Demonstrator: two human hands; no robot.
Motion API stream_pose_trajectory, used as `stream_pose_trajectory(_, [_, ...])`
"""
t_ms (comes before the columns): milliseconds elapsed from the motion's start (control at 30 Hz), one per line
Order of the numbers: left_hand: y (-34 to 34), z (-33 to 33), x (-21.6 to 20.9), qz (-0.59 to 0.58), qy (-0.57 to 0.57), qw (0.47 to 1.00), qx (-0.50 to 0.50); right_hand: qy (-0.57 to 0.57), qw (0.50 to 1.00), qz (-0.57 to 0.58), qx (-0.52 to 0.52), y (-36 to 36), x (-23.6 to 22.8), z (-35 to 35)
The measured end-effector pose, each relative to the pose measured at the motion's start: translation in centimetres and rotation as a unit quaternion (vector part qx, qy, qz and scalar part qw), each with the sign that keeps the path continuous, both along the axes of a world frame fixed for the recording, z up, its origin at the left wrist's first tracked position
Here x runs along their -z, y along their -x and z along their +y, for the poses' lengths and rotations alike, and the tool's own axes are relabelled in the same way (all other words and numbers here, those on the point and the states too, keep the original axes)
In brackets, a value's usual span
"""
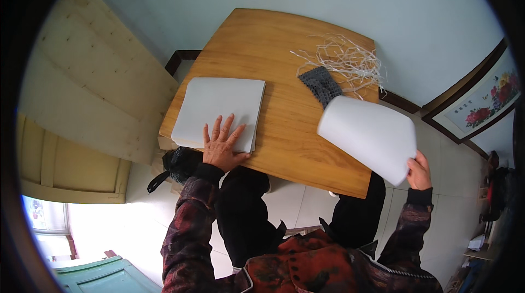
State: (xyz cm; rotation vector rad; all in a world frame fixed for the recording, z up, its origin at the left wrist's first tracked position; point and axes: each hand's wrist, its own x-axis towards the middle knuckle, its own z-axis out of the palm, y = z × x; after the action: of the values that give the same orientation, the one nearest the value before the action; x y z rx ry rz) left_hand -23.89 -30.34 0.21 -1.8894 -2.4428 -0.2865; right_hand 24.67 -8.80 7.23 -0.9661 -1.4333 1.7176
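Note:
A stack of white paper sheets (219, 101) lies on the left part of the wooden table (284, 145). My left hand (221, 142) rests flat on the stack's near right corner, fingers spread. At the table's right side, my right hand (419, 171) pinches the corner of a white sheet (372, 132). That sheet is lifted and slightly curved, its left end over the tabletop and its right end beyond the edge. Part of a dark grey textured piece (321, 84) shows behind the sheet; the rest of it is hidden.
A tangle of thin white strips (350, 60) lies at the table's far right. A black plastic bag (183, 163) sits by the near left corner. Wooden boards (93, 74) lean at the left. A framed flower picture (484, 99) stands at the right.

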Motion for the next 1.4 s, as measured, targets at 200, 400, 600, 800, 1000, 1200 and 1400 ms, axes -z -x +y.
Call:
stream_pose_trajectory(200, [1.0,0.3,0.0,0.001,0.026,0.999,0.044,-0.017,0.996,0.081,0.043,-4.5,2.3,0.2])
stream_pose_trajectory(400, [1.5,0.3,0.4,0.000,0.003,0.999,0.051,0.003,0.993,0.106,0.052,-2.9,4.2,0.6])
stream_pose_trajectory(600, [1.9,0.6,0.5,0.004,-0.022,0.999,0.042,0.002,0.990,0.137,0.024,-2.1,3.9,0.7])
stream_pose_trajectory(800, [4.1,1.6,0.6,0.012,-0.003,1.000,0.014,-0.019,0.990,0.136,-0.013,-0.9,2.3,0.3])
stream_pose_trajectory(1000, [5.6,2.0,0.6,0.000,0.019,1.000,0.021,-0.037,0.991,0.110,0.073,0.1,-0.7,-2.5])
stream_pose_trajectory(1200, [3.0,2.8,-0.4,0.035,0.049,0.998,0.004,-0.042,0.989,0.125,-0.061,-1.1,-3.0,-2.7])
stream_pose_trajectory(1400, [-8.9,7.2,0.7,-0.050,0.015,0.986,0.161,-0.036,0.995,0.088,-0.005,-4.6,-3.3,-5.1])
